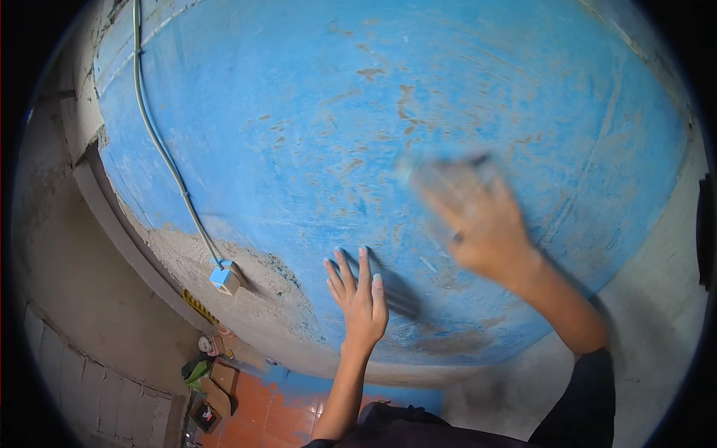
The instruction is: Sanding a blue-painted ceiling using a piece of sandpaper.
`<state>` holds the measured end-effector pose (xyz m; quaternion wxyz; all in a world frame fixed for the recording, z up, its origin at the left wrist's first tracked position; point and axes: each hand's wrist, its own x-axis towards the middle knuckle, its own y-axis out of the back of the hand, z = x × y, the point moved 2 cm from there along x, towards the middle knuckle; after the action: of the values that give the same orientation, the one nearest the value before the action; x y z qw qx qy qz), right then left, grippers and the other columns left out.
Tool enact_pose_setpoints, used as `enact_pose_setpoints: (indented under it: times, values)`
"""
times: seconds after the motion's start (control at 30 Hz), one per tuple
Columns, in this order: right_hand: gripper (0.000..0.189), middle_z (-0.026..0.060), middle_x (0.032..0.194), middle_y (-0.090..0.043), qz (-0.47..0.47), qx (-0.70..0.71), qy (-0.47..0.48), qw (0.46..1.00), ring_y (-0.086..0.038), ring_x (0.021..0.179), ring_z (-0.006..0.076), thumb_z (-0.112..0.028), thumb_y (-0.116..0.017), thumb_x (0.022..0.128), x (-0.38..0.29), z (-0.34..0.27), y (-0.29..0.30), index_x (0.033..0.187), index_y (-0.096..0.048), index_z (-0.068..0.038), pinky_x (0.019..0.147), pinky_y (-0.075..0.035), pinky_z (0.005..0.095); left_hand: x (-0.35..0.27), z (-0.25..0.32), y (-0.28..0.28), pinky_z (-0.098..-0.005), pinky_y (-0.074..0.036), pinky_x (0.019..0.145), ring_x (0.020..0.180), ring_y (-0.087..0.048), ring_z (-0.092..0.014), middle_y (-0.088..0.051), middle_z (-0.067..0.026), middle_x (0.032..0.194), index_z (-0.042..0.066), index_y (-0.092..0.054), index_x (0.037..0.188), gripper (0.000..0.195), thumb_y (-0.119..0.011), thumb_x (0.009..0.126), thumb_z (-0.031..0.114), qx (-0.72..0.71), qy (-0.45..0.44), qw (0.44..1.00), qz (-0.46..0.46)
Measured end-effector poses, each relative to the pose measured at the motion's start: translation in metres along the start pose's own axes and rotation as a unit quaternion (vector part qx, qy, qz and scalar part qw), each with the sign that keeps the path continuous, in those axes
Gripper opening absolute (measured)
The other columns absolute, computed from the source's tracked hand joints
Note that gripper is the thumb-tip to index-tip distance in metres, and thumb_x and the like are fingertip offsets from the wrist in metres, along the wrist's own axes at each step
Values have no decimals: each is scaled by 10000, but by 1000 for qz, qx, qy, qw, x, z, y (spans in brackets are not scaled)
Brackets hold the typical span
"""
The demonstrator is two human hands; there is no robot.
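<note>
A blue-painted wall [336,185] rises before me, its paint worn through in many small brown-grey patches. Fingers spread, my left hand [358,308] rests against the lower part of this wall and holds nothing. Higher and to the right, my right hand [487,218] is smeared by motion. It is closed around a greyish flat object [448,168] pressed to or held close to the paint. Blur hides what kind of object this is. A dark ring or band shows on one finger of the right hand.
A cable [159,143] runs down the wall's left side to a blue-topped electrical box [227,277] beside bare rough plaster [269,297]. Cardboard boxes [215,395] and a green item [197,374] lie on the orange tiled floor [263,411]. A grey wall [627,313] meets the right side.
</note>
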<state>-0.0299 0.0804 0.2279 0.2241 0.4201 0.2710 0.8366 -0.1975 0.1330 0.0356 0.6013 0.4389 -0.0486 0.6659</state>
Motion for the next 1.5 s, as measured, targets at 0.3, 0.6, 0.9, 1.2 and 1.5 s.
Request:
enact_pose_setpoints:
  times: [0.3, 0.6, 0.9, 1.2, 1.5]
  values:
    - [787, 82, 1545, -406, -50, 22, 44, 998, -383, 1412, 232, -240, -703, 785, 22, -28, -26, 1505, -395, -157, 1186, -222, 515, -2, -26, 8, -676, -21, 1122, 1472, 18, -512, -85, -261, 1618, 90, -341, 1532, 530, -381, 1042, 287, -64, -12, 998, -6]
    - [682, 59, 1406, -568, -2, 17, 31, 999, -511, 1303, 251, -133, -674, 771, 28, -40, -39, 1431, -518, -199, 1126, -338, 498, -6, -35, 10, -642, -15, 1137, 1483, 60, -477, -35, -266, 1621, 34, -261, 1547, 590, -391, 1043, 312, -12, -3, 997, -72]
    - [722, 16, 1474, -505, -43, 22, 10, 999, -484, 1312, 232, -112, -647, 774, 7, -71, -73, 1468, -472, -210, 1130, -307, 471, -17, -46, -15, -707, 5, 1097, 1430, 72, -587, -26, -270, 1619, 30, -244, 1550, 643, -432, 1028, 355, -28, -18, 998, -50]
    - [605, 298, 1554, -260, 195, -34, -374, 906, -214, 1426, 523, -338, -523, 972, -41, -101, -138, 1504, -383, -87, 1130, -105, 681, -42, -56, -30, -690, -35, 1111, 1454, 78, -540, -3, -272, 1619, 16, -215, 1553, 632, -414, 1032, 314, 88, -33, 992, -86]
    - [584, 269, 1551, -298, 247, 11, -340, 907, -233, 1427, 514, -290, -557, 953, 3, -72, -97, 1489, -417, -104, 1123, -134, 678, -46, -71, -23, -613, -22, 1150, 1468, 82, -512, 11, -276, 1619, 31, -235, 1554, 589, -410, 1008, 164, -68, -14, 997, -34]
